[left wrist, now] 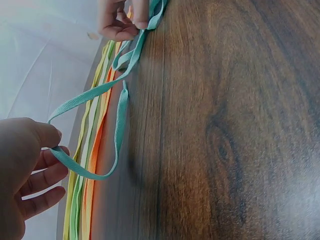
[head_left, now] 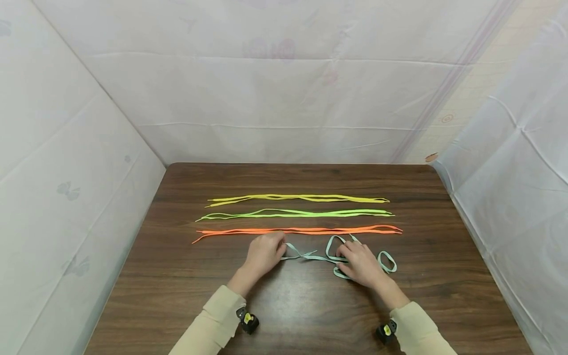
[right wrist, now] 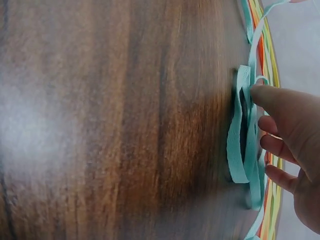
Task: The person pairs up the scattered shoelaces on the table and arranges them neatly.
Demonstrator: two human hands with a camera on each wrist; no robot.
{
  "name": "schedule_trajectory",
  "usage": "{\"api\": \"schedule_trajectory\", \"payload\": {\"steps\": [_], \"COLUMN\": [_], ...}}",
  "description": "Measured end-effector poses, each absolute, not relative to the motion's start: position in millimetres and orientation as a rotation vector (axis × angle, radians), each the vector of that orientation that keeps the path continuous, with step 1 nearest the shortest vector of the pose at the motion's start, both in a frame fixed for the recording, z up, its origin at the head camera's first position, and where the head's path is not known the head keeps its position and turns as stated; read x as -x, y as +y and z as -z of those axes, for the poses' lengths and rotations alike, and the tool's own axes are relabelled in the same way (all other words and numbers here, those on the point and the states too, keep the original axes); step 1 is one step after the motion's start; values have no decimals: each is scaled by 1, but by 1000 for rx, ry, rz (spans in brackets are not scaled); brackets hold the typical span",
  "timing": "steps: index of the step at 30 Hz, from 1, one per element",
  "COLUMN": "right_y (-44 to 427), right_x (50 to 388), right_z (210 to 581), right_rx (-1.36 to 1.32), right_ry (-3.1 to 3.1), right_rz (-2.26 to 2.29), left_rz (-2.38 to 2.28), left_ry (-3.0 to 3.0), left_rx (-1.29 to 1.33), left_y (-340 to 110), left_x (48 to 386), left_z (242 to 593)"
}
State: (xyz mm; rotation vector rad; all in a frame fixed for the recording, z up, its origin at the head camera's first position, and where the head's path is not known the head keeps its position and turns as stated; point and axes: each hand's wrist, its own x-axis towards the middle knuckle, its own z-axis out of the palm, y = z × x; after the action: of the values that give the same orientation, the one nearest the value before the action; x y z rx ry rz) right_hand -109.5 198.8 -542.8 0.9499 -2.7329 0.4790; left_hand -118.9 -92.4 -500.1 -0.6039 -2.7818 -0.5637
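A mint-green shoelace (head_left: pixel 326 258) lies in loose loops across the near middle of the table. My left hand (head_left: pixel 265 251) pinches it near one end, between thumb and forefinger, and lifts a bend of it off the wood. From there the strand runs to my right hand (head_left: pixel 360 264). In the right wrist view, that hand (right wrist: pixel 300 135) has its thumb against the looped shoelace (right wrist: pixel 240 140) and its other fingers curled beside it. Part of the lace is hidden under the right hand, and a loop sticks out to its right.
Beyond the hands, an orange lace pair (head_left: pixel 301 230), a lime-green pair (head_left: pixel 301 214) and a yellow pair (head_left: pixel 301 196) lie stretched out in parallel rows. The dark wooden table (head_left: pixel 186 296) meets pale sheeting (head_left: pixel 266 98) at the back and sides.
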Motion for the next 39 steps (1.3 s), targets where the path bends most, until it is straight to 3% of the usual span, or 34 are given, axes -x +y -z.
{"api": "schedule_trajectory", "payload": {"steps": [14, 39], "right_y": [196, 227], "right_x": [107, 112], "right_z": [548, 524], "right_rx": [-961, -918], "right_ry": [-2658, -2655], "right_rz": [-424, -418], "left_rz": [599, 509], "left_ry": [-2790, -2846], "left_rx": [590, 539], "left_y": [-97, -136], "left_x": [119, 110], "left_z": [499, 505]}}
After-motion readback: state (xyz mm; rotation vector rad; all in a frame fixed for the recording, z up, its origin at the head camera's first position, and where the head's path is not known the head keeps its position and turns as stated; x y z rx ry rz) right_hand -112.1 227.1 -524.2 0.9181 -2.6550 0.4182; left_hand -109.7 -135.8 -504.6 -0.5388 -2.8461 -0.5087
